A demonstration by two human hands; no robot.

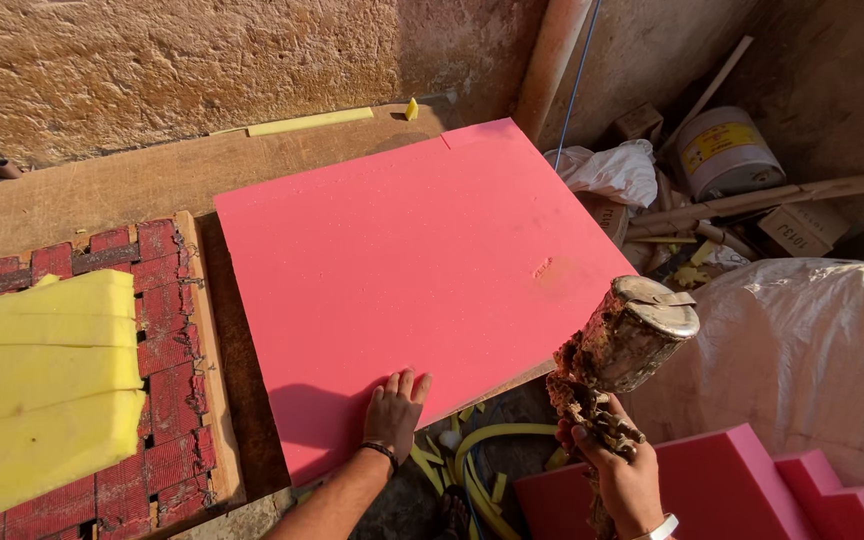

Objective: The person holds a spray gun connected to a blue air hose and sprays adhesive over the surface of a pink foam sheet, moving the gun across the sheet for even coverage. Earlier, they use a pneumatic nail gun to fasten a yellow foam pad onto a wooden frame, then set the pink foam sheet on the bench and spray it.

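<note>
Lying flat across the wooden desk (pixel 102 185), a large pink foam sheet (pixel 412 280) is seen with its near corner jutting past the desk's front edge. To the left of it, thick yellow foam slabs (pixel 42 385) are stacked on a red woven mat (pixel 167 400) set in a wooden frame. At the lower right, stepped pink foam blocks (pixel 752 490) are piled beside a pale plastic sack (pixel 812 350). The near edge of the sheet is pressed down by the left hand (pixel 394 408), which is laid open and flat, fingers spread slightly, a dark band worn at the wrist. A metal can (pixel 627 340), crusted with dried glue, is gripped by the right hand (pixel 620 475) and held tilted just off the sheet's right edge, its lid end raised toward the sheet. Yellow foam offcuts (pixel 482 465) are scattered on the floor between the two hands.
</note>
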